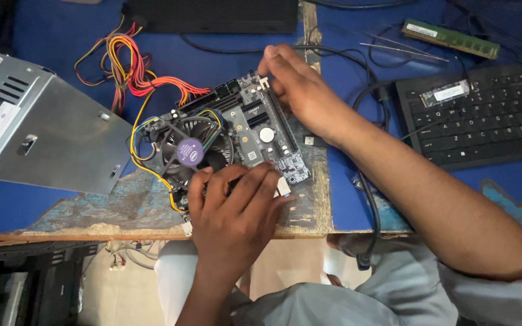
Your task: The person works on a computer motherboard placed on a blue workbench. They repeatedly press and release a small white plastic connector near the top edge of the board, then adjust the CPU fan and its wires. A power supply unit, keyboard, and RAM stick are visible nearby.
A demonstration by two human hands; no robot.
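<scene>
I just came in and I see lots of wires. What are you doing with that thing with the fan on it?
A person sits at a blue table with a computer circuit board in front of them. The left hand presses on the board's near edge, beside the round cooling fan. The right hand grips the far edge by the long slots. A silver power supply box with coloured wires lies to the left, and a black keyboard and a green memory stick to the right.

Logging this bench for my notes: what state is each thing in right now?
Circuit board: flat on the table, held at both ends.
Cooler fan: mounted on the board.
Left hand: resting on the board's near edge.
Right hand: pressing the far edge.
Metal case: tilted.
Memory stick: loose on table.
</scene>
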